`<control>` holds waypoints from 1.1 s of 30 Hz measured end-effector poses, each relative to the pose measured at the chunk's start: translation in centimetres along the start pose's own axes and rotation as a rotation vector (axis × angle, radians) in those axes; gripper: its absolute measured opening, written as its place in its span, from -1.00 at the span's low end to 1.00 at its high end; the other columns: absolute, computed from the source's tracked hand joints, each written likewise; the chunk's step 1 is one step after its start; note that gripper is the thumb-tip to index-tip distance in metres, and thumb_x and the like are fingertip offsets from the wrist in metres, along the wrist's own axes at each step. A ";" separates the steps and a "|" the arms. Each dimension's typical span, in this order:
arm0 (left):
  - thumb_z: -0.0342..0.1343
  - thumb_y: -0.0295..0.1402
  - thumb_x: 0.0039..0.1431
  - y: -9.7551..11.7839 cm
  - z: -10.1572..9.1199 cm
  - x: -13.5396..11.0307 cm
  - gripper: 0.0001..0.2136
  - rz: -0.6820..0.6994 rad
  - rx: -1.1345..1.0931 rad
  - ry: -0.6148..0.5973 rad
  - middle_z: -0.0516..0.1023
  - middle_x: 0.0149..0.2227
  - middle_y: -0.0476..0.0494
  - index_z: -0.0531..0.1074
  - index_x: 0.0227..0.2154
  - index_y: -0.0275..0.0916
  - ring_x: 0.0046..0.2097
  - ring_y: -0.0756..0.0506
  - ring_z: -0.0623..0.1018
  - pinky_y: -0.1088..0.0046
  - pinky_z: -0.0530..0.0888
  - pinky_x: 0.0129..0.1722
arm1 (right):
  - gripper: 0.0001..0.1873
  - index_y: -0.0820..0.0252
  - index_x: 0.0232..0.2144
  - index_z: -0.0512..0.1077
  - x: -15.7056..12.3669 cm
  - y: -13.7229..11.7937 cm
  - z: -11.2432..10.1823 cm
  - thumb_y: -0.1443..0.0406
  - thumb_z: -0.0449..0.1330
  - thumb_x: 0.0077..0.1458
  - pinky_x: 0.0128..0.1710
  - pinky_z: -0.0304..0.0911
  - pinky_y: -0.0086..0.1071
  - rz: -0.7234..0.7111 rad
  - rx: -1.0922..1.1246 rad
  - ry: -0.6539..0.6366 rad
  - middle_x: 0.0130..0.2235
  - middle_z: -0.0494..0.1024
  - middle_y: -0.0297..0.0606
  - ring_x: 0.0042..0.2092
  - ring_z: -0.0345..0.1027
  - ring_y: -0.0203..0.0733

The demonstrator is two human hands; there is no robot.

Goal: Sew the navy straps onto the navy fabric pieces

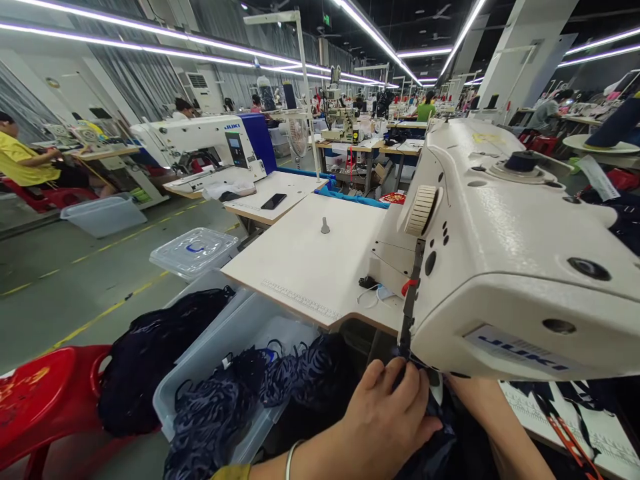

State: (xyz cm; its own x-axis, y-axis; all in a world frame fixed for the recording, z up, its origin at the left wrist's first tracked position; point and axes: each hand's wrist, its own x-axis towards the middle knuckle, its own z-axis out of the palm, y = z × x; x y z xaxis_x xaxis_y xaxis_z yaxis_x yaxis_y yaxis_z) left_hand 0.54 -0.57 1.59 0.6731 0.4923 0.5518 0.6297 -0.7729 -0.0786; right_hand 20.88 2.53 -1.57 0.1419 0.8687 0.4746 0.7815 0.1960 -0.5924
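Observation:
My left hand, with a bangle on its wrist, is closed on dark navy fabric just below the front end of the JUKI sewing machine. Its fingertips press together on the cloth beside the machine's needle area. Under the machine head reaches my right hand; only its back edge and the forearm show, and its fingers are hidden. The navy fabric hangs down from the machine between my two arms.
A clear bin with bundled navy strips stands at the left, near a red stool. Orange-handled scissors lie at the right. On the neighbouring table is a phone by a second machine. Other people sit farther off.

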 end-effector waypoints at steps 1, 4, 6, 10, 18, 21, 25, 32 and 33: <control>-0.04 -0.07 0.37 0.0 0.0 0.0 -0.58 0.005 0.002 -0.005 0.45 0.06 -0.13 0.40 0.07 -0.27 0.07 -0.12 0.38 0.30 0.20 0.06 | -0.69 0.04 -0.35 0.56 0.0 0.0 0.0 0.07 0.08 0.06 -0.25 0.44 -0.03 -0.009 0.000 -0.011 -0.39 0.63 -0.10 -0.15 0.47 0.20; 0.00 -0.05 0.34 0.2 0.4 -0.2 -0.56 0.018 0.019 -0.018 0.44 0.04 -0.16 0.39 0.08 -0.28 0.06 -0.13 0.40 0.29 0.22 0.06 | -0.74 0.05 -0.37 0.56 0.1 0.0 -0.1 0.15 0.09 0.07 -0.23 0.43 -0.06 -0.033 -0.005 -0.038 -0.41 0.63 -0.11 -0.14 0.47 0.18; 0.03 -0.04 0.32 0.2 0.8 -0.4 -0.54 0.037 0.031 -0.026 0.44 0.04 -0.18 0.38 0.09 -0.28 0.07 -0.15 0.40 0.29 0.23 0.06 | -0.76 0.06 -0.40 0.56 0.0 -0.1 -0.1 0.20 0.08 0.06 -0.21 0.43 -0.08 -0.045 -0.013 -0.051 -0.42 0.62 -0.11 -0.13 0.47 0.17; 0.04 -0.07 0.32 0.1 1.2 -0.8 -0.56 0.075 0.036 -0.031 0.43 0.06 -0.19 0.37 0.10 -0.27 0.11 -0.16 0.39 0.29 0.22 0.07 | -0.75 0.07 -0.41 0.56 -0.3 -0.2 -0.1 0.30 0.06 0.04 -0.18 0.42 -0.09 -0.064 -0.021 -0.064 -0.38 0.64 -0.14 -0.13 0.47 0.15; -0.07 -0.19 0.42 0.0 1.1 -0.6 -0.66 0.078 -0.010 0.021 0.46 0.07 -0.17 0.41 0.06 -0.27 0.12 -0.13 0.39 0.31 0.21 0.05 | -0.78 0.08 -0.51 0.53 -0.4 0.2 -0.1 0.32 0.07 -0.02 -0.19 0.42 -0.18 -0.061 -0.035 -0.086 -0.41 0.64 -0.19 -0.14 0.49 0.11; -0.03 -0.16 0.39 0.2 0.9 -0.5 -0.64 0.059 0.017 -0.001 0.42 0.10 -0.15 0.40 0.09 -0.26 0.13 -0.12 0.37 0.31 0.21 0.06 | -0.72 0.06 -0.59 0.49 -0.6 0.3 0.1 0.28 0.01 -0.01 -0.23 0.43 -0.18 -0.047 -0.026 -0.075 -0.48 0.62 -0.21 -0.18 0.52 0.10; -0.08 -0.15 0.41 0.5 0.8 -0.4 -0.62 0.034 0.024 -0.019 0.40 0.14 -0.10 0.37 0.12 -0.26 0.15 -0.11 0.33 0.30 0.19 0.09 | -0.70 0.02 -0.64 0.46 -0.7 0.3 0.4 0.22 -0.01 -0.01 -0.24 0.44 -0.13 -0.014 -0.014 -0.053 -0.54 0.59 -0.21 -0.21 0.53 0.12; -0.08 -0.16 0.42 0.6 1.1 -0.3 -0.62 0.030 0.027 -0.021 0.39 0.14 -0.12 0.37 0.12 -0.26 0.14 -0.13 0.34 0.32 0.17 0.09 | -0.69 0.02 -0.64 0.44 -0.7 0.4 0.7 0.19 0.00 0.02 -0.15 0.40 0.01 0.021 -0.021 -0.016 -0.53 0.59 -0.17 -0.18 0.51 0.18; -0.09 -0.16 0.42 0.5 1.2 -0.2 -0.62 0.029 0.019 -0.018 0.39 0.14 -0.14 0.37 0.12 -0.28 0.13 -0.13 0.34 0.32 0.16 0.09 | -0.68 0.03 -0.64 0.44 -0.7 0.4 0.7 0.20 -0.03 0.02 -0.15 0.39 0.03 0.020 -0.020 -0.011 -0.52 0.60 -0.16 -0.17 0.51 0.19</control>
State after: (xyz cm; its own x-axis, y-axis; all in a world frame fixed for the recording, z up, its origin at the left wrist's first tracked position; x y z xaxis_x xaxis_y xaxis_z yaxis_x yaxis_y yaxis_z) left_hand 1.17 -0.64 0.45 0.6983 0.4768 0.5338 0.6167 -0.7793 -0.1107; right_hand 20.64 2.34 -2.58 0.1512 0.8775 0.4552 0.7906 0.1690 -0.5885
